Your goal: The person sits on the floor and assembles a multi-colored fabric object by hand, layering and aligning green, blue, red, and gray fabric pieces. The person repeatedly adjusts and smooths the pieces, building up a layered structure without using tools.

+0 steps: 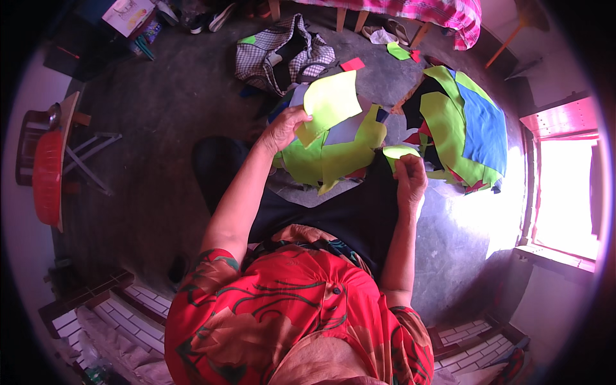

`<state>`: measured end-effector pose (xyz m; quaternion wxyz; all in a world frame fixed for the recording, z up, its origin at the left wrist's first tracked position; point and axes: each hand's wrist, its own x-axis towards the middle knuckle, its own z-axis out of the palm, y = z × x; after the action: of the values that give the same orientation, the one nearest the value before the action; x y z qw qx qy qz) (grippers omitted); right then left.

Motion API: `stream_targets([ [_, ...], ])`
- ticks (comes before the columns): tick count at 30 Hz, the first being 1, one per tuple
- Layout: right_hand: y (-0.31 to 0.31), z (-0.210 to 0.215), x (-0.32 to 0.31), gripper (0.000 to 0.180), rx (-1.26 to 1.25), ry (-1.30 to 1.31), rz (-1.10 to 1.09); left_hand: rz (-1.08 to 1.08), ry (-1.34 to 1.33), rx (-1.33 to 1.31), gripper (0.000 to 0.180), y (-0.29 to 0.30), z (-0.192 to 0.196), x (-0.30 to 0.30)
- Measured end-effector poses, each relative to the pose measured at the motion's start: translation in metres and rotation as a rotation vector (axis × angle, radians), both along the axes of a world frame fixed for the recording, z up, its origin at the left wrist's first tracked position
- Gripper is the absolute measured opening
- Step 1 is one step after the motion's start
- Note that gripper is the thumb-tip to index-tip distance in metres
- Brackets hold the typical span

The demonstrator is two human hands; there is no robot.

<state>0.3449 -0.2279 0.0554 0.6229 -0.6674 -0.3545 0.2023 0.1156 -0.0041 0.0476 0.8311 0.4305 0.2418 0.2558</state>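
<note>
My left hand (286,128) is closed on the lower left edge of a yellow-green fabric piece (332,99), held up in front of me. In my right hand (410,176), the fingers pinch a smaller yellow-green fabric scrap (399,151). Beneath the two hands lies a heap of fabric scraps (333,160), mostly lime green with some grey and dark blue. To the right rises a second heap of scraps (446,115), lime green with red and black bits and a large blue piece (482,125) on top.
A checked cloth bag (282,54) lies crumpled beyond the near heap. Loose scraps, one red (352,64) and one green (398,51), lie on the grey floor. A red basin (48,178) stands at the left. A bright window (564,192) is on the right.
</note>
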Motion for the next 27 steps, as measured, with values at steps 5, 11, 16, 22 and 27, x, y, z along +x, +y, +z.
stream_targets([
  [5, -0.002, -0.001, -0.002, 0.012, -0.024, 0.0, -0.003, 0.006, 0.382, -0.138, 0.027, -0.01, -0.082, -0.031],
  [11, 0.004, 0.002, -0.008, 0.012, -0.045, 0.026, -0.009, 0.086, 0.469, -0.022, 0.016, -0.008, -0.092, -0.043],
  [16, 0.005, 0.005, -0.013, 0.011, -0.056, 0.014, 0.007, 0.13, 0.537, 0.132, 0.017, -0.01, -0.091, -0.05],
  [22, 0.003, -0.002, -0.011, 0.012, -0.033, 0.027, 0.01, 0.2, 0.645, 0.287, 0.018, -0.008, -0.104, -0.053],
  [27, 0.002, -0.005, -0.011, 0.013, -0.027, 0.053, -0.002, 0.226, 0.841, 0.588, 0.018, -0.007, -0.132, -0.06],
])
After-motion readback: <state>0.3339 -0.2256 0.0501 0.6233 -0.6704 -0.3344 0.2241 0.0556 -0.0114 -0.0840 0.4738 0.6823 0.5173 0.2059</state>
